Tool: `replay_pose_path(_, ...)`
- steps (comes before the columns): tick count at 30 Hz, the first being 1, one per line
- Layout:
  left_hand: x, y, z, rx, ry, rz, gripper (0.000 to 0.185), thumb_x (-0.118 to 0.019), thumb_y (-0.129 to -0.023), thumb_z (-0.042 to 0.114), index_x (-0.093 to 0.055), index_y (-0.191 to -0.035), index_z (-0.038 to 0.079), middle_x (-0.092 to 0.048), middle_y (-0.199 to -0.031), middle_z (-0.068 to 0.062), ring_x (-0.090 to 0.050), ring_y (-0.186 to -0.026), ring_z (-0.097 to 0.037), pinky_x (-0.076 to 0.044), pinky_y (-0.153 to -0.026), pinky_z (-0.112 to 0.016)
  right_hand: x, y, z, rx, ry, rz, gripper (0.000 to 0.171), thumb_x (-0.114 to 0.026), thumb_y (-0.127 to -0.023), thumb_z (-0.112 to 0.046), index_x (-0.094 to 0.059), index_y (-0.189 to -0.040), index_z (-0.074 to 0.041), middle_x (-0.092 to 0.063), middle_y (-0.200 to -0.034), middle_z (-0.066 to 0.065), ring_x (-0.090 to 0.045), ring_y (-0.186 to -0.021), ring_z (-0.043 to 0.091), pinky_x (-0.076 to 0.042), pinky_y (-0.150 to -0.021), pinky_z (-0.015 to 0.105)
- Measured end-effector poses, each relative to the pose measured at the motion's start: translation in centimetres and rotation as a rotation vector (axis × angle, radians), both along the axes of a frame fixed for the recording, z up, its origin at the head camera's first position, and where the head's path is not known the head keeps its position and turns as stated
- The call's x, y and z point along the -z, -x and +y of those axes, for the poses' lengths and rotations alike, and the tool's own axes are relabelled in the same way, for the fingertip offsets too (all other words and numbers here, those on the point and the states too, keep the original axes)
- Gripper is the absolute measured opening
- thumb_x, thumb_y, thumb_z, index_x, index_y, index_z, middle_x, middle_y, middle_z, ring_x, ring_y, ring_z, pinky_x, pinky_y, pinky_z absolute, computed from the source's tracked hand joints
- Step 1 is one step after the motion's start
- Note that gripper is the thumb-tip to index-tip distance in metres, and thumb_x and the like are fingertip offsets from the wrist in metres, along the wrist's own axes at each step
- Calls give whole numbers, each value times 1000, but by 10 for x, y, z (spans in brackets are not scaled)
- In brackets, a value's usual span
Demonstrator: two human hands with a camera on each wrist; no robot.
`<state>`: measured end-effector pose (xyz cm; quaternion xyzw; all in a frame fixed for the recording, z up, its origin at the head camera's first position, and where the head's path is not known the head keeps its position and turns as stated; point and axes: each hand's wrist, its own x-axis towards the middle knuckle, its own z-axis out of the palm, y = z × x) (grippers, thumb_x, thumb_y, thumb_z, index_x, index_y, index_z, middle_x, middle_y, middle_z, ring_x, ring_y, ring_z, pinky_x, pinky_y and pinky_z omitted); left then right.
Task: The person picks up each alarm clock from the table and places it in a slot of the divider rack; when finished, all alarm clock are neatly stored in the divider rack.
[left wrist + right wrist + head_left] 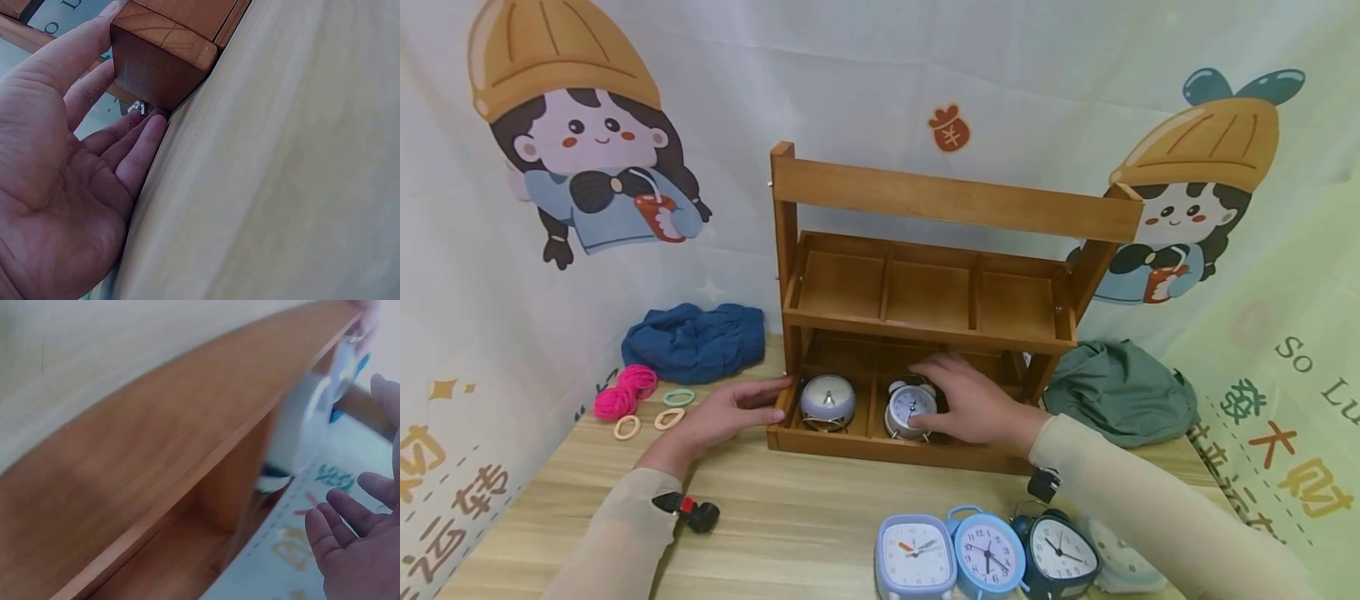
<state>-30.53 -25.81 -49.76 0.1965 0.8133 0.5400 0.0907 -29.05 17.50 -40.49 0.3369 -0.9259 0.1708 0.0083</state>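
A two-tier wooden shelf [925, 454] with divided compartments stands on the table. My left hand [730, 414] rests against its lower left end, fingers extended along the side board [156, 69]. In the lower tier's left compartment sits a round lavender clock [827, 402]. To its right, in the middle compartment, a small white twin-bell alarm clock [912, 410] stands upright. My right hand [973, 400] is around that clock's right side, with thumb and fingers spread. The right wrist view shows the right hand [359, 544] with loosely bent fingers, apart from the white clock [294, 425].
At the front right stand a square lavender clock [916, 557], a blue clock [990, 554], a dark clock [1060, 557] and a pale clock [1123, 558] partly behind my right sleeve. Blue cloth [696, 342], pink yarn [625, 393] and several rings lie left; green cloth [1120, 392] lies right.
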Motion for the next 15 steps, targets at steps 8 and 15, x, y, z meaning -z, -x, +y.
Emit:
replay_pose_path(8, 0, 1, -1, 8, 7, 16, 64, -79, -106, 29, -57, -165, 16, -49, -172, -11, -44, -159, -41, -47, -116, -29, -8, -53, 6, -163, 97, -164, 84, -82, -101, -53, -51, -166, -10, -60, -157, 9, -61, -141, 27, -53, -116, 53)
replay_pose_path(15, 1, 0, 0, -2, 10, 19, 64, -79, -106, 28, -57, -165, 14, -49, -171, -13, -45, -158, -42, -47, -116, -30, 8, -87, 7, -177, 101, -510, 91, -86, -97, -53, -46, -169, -14, -62, -154, 6, -62, -136, 20, -53, -114, 48)
